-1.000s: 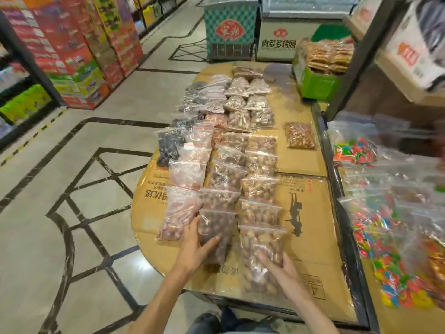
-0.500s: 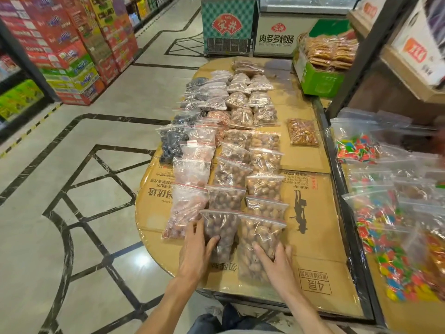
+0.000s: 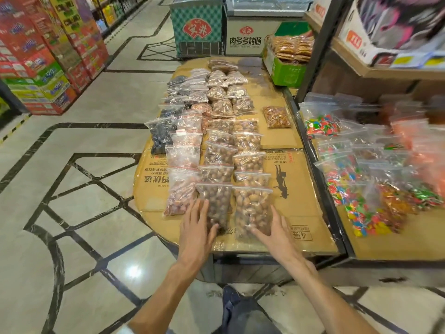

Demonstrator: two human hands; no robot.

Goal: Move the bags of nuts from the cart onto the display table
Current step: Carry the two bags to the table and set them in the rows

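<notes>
My left hand lies flat with fingers straight against the left edge of the nearest dark nut bag; my right hand is likewise spread wide, fingers extended, touching the lower right corner of the nearest pale nut bag — neither hand grips anything. Both bags lie flat at the near end of the cardboard-covered counter. Beyond them, further zip bags of nuts run in overlapping columns toward the far end. To the right, bags of coloured sweets fill an adjoining shelf. Farthest back stands a green crate.
</notes>
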